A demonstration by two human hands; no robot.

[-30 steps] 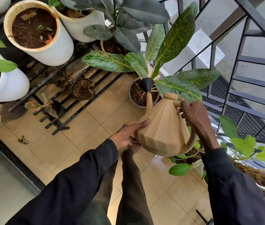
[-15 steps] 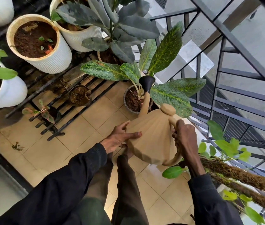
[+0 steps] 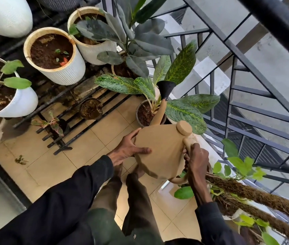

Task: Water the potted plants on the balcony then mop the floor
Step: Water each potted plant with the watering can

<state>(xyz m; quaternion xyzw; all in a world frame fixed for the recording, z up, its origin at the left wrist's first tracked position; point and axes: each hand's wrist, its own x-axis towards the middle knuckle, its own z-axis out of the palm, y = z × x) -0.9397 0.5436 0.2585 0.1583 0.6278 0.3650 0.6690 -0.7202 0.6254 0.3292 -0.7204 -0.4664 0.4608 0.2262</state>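
Watering can (image 3: 159, 156) spout (image 3: 161, 110) toward variegated plant (image 3: 184, 112)

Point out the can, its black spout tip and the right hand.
can (image 3: 161, 154): head view, on its faceted side.
spout tip (image 3: 165, 87): head view, on the black funnel.
right hand (image 3: 198, 160): head view, on the back of the hand.
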